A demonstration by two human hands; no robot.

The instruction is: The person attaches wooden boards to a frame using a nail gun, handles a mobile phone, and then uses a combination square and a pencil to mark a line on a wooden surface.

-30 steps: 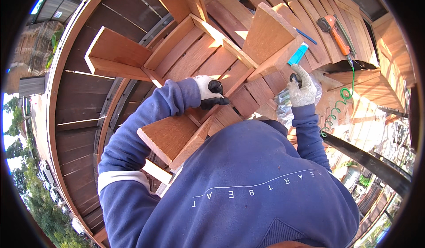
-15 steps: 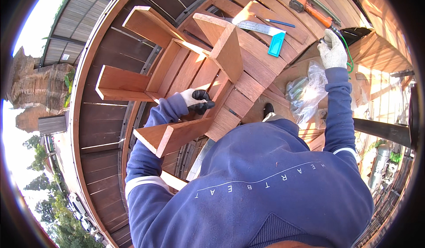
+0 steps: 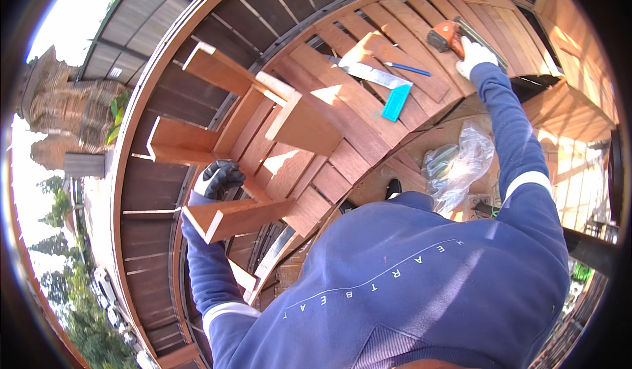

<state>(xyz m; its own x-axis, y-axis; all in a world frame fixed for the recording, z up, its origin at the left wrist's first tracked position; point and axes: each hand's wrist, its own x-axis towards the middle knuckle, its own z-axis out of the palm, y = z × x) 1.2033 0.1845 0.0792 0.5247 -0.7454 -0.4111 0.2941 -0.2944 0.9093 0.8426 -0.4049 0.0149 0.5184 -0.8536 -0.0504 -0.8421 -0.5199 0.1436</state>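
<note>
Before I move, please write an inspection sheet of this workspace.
Surface: curved wooden slats, partly sunlit.
Job's things: wooden frame with projecting boards; orange tool.
Clutter: blue pencil and turquoise-handled square on the slats; clear plastic bag below.
Hands: left gloved hand, curled, beside the frame; right gloved hand on the tool.
Cables: a green bit, perhaps hose, beside the right sleeve.
Surroundings: dark slatted panels; trees at left.

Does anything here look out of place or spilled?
The crumpled clear plastic bag lying on the floor beside the slatted wooden bench looks a little out of place, perhaps like stray packaging left loose. I see no obvious spill.
</note>
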